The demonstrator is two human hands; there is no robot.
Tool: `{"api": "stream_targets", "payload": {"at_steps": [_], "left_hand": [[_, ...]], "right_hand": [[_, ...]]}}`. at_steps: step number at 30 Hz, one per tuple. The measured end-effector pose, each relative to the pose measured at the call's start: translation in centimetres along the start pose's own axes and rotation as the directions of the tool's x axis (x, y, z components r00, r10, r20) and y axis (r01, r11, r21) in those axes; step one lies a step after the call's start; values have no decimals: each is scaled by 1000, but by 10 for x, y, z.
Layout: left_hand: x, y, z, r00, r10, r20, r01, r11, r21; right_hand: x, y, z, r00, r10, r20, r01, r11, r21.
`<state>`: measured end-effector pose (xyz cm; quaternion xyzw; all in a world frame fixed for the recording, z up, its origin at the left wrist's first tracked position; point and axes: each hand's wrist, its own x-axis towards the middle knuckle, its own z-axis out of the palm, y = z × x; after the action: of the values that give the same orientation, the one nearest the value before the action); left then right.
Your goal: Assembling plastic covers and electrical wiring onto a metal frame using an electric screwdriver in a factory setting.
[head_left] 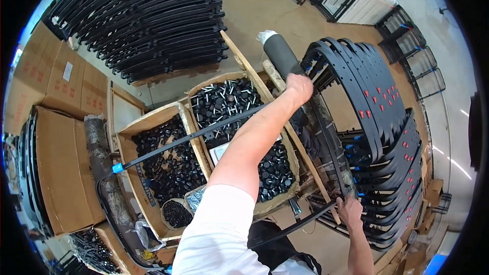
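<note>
The left hand point(299, 88), far, and right hand point(350, 210), near, grasp a bent black frame point(219, 125) reaching left across wooden bins point(197, 150), apparently positioning it; next likely calls for both hands turning together.

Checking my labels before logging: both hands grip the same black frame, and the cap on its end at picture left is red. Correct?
Not quite: the head view shows that the cap is blue, not red. The rest stands: the left hand and right hand both grip the same black frame.
</note>
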<state>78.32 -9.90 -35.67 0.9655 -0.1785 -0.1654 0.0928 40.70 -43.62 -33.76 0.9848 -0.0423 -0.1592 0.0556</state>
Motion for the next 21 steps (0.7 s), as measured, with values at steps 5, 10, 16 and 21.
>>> {"api": "stream_targets", "payload": {"at_steps": [5,10,16,21], "left_hand": [[-2,15,18,906,82,-415,-39,993,110],[-4,-11,20,980,93,-175,-81,994,75],[-1,1,15,965,135,-223,-133,991,22],[9,-14,39,885,289,-364,-262,957,122]], "right_hand": [[-3,0,-5,999,38,-6,-38,999,-33],[2,-10,-7,999,26,26,-25,999,-36],[1,-7,-15,995,75,68,-70,995,-69],[1,-9,-2,997,71,3,-70,989,-132]]}}
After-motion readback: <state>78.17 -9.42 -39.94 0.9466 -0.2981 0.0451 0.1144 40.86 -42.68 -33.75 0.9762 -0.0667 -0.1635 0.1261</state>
